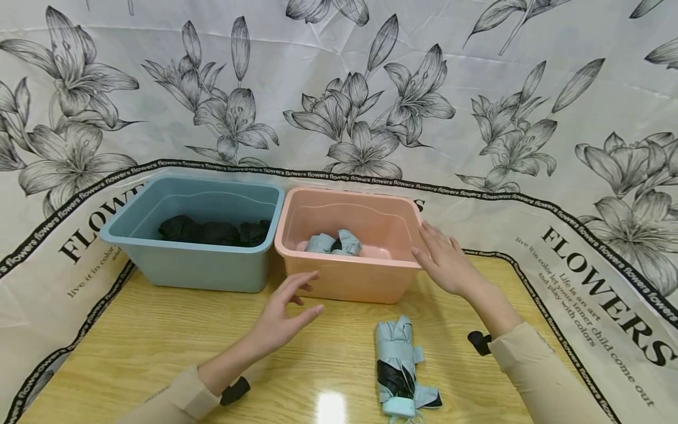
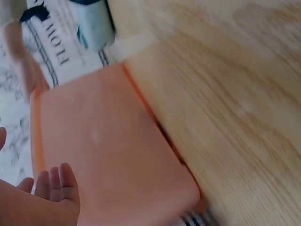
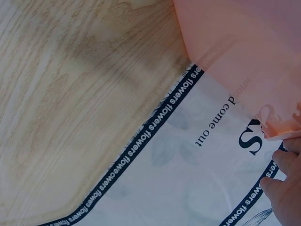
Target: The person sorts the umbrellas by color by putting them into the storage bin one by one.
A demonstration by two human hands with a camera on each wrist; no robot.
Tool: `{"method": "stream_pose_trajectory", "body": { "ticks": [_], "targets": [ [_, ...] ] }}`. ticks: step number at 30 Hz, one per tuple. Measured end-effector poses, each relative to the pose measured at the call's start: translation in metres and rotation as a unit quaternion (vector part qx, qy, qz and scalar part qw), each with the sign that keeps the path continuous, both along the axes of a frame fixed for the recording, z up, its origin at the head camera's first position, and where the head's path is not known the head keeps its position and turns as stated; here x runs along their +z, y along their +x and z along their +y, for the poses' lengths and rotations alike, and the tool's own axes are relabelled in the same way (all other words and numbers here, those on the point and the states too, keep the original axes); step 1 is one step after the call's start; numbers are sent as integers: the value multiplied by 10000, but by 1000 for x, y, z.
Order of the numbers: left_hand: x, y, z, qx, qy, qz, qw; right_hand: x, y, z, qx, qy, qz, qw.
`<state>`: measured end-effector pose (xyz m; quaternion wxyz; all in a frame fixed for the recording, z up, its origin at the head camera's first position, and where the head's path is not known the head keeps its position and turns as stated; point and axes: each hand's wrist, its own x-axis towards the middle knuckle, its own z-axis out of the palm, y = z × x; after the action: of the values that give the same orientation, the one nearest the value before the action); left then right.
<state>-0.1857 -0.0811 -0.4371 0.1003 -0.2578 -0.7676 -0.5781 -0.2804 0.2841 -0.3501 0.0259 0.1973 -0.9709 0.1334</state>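
A pink bin [image 1: 344, 280] stands on the wooden table. My right hand [image 1: 446, 259] rests on its right rim with the fingers extended; in the right wrist view, only part of that hand [image 3: 286, 183] shows, at the bin's edge. Relaxed and holding nothing, my left hand [image 1: 283, 321] hovers before the bin's front wall. The left wrist view has that hand [image 2: 49, 200] low beside the bin. Inside the bin lies a light blue folded bundle [image 1: 333, 242] with a black patch. A light blue folded umbrella [image 1: 396, 353] lies on the table in front, its strap loose.
To the left, a blue bin [image 1: 206, 268] holds black folded bundles [image 1: 203, 231] and touches or nearly touches the pink one. A white flower-printed cloth [image 1: 339, 88] hangs behind the bins and spreads around the table [image 1: 296, 377].
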Motion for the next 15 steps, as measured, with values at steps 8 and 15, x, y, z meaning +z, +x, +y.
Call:
{"method": "stream_pose_trajectory", "body": {
  "ticks": [8,15],
  "targets": [
    [-5,0,34,-917,-508,-464,9934,0,1,0,12,-3,25,10000],
    [-8,0,65,-1326,-1319,-906,9782,1,1,-1,23,-22,11,10000]
  ]
}}
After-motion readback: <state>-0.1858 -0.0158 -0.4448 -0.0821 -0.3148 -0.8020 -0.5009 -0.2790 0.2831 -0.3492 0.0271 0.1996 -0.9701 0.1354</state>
